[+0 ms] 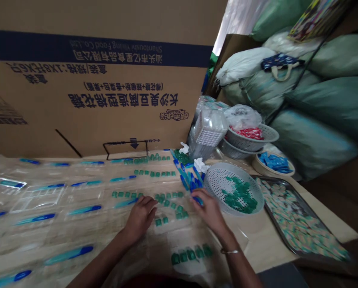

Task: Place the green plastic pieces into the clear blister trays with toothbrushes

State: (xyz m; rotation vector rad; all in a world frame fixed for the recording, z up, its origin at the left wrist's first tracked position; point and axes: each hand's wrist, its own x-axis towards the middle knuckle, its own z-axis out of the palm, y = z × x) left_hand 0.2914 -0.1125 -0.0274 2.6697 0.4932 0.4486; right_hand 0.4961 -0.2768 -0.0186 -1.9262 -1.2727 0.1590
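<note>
Head view: the left hand (141, 218) is curled with its fingertips down, just beside a blue-and-teal plastic stick (125, 203) and a row of small green plastic pieces (167, 200); I cannot tell whether it pinches one. The right hand (207, 210), with a metal bracelet (229, 251) at its wrist, curves over the near end of a heap of blue plastic sticks (189, 180), and its fingers touch or hold one, though I cannot tell which. More green pieces lie in short rows between and below the hands, on clear plastic sheets (37, 236) that cover the table (265, 244). Further blue-and-teal sticks lie in spaced rows across those sheets to the left. Just right of the right hand, a white perforated round strainer (216, 180) holds a pile of green pieces. Beyond it are a metal tray (275, 216) of pale-and-teal pieces, a round tray (273, 164) of blue packets, and a perforated basket (251, 134) of red wrappers. A printed cardboard carton (91, 80) stands behind the table, and bulging green sacks (325, 108) are heaped to the right.
</note>
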